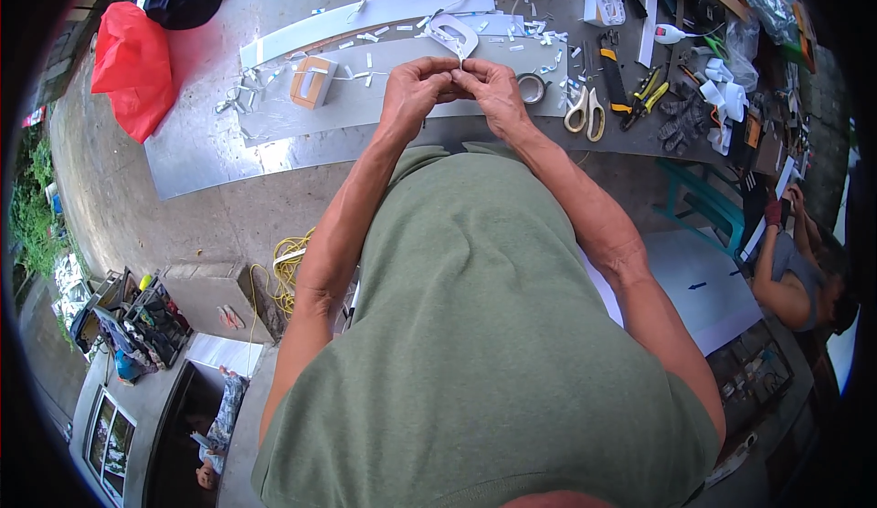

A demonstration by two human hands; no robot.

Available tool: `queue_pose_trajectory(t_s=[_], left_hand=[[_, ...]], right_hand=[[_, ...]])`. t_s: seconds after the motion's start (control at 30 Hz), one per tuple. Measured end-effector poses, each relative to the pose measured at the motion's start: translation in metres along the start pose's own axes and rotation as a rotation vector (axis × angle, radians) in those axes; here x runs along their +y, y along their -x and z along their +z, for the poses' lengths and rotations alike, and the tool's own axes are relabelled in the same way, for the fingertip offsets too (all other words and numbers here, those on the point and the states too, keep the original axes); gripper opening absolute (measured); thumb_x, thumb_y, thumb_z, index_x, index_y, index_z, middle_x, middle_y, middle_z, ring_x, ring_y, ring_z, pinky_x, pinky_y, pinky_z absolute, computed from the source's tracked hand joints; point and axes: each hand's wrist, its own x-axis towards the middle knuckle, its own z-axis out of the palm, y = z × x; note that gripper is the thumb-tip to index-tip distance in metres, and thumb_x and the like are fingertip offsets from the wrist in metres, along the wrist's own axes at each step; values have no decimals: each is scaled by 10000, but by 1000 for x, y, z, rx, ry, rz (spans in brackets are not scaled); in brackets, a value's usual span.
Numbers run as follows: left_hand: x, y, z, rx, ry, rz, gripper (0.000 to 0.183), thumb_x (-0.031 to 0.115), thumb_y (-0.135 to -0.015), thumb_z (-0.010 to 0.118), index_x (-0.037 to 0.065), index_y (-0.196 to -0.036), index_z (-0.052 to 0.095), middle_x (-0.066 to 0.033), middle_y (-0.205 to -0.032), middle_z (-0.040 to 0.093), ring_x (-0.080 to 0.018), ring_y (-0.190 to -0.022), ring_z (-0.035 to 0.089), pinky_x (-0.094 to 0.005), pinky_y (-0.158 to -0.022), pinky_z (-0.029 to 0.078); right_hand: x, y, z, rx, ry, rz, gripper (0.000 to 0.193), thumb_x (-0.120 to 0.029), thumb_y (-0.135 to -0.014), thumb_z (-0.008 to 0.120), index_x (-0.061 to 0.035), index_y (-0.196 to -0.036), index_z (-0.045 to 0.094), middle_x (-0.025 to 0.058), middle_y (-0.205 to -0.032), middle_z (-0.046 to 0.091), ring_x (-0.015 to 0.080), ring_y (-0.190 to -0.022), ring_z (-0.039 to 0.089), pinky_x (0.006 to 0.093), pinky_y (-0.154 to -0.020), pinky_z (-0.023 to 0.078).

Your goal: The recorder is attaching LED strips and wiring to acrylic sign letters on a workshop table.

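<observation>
Tiny piece [459, 67] between fingertips too small to identify.

Your left hand [416, 88] and right hand [493, 89] meet fingertip to fingertip over the bench [201, 152], pinching a thin wire [460, 62] that runs up into a white loop-shaped piece [454, 33]. Just right of your grip sits a roll of tape [531, 87], then cream-handled scissors [584, 111] and yellow-handled pliers [645, 95]. Left of your grip stands a small brown-and-white box [312, 81], with white scraps [365, 37] scattered beyond it.
</observation>
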Motion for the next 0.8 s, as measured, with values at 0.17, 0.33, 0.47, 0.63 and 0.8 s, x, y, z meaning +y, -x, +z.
queue_pose_trajectory(t_s=[0.17,0.33,0.47,0.63,0.8], left_hand=[[29,-1,9,214,-822,87,276,76,-902,631,-31,-1142,715,-169,-944,763,-195,-843,760,-291,-756,608],[35,-37,-19,151,-1098,585,268,68,-840,697,69,-1103,751,-113,-1049,740,-227,-837,731,-338,-736,576],[27,-64,-19,-83,-1289,681,257,104,-815,745,109,-1072,761,-95,-1104,682,-279,-916,702,-394,-792,559],[12,-81,-31,-138,-1329,718,207,121,-826,743,133,-1032,768,-67,-1062,682,-294,-915,694,-411,-793,550],[11,-75,-41,-156,-1319,695,176,68,-836,697,111,-990,772,-71,-1015,690,-299,-944,687,-409,-792,555]], right_hand=[[8,3,1,152,-281,10,224,-144,-1006,613,31,-1130,677,108,-954,733,141,-820,696,280,-752,580],[1,10,-2,164,-461,94,218,-153,-1019,583,35,-1103,654,40,-754,636,143,-702,650,292,-650,564],[8,12,-7,190,-467,149,226,-178,-1011,586,38,-1061,625,4,-654,536,115,-565,557,292,-553,520],[8,19,2,460,-125,144,265,-221,-988,632,35,-1045,594,10,-640,547,105,-526,530,299,-503,472],[3,30,10,573,292,75,263,-232,-955,674,6,-1051,622,0,-577,539,94,-525,499,308,-513,423]])
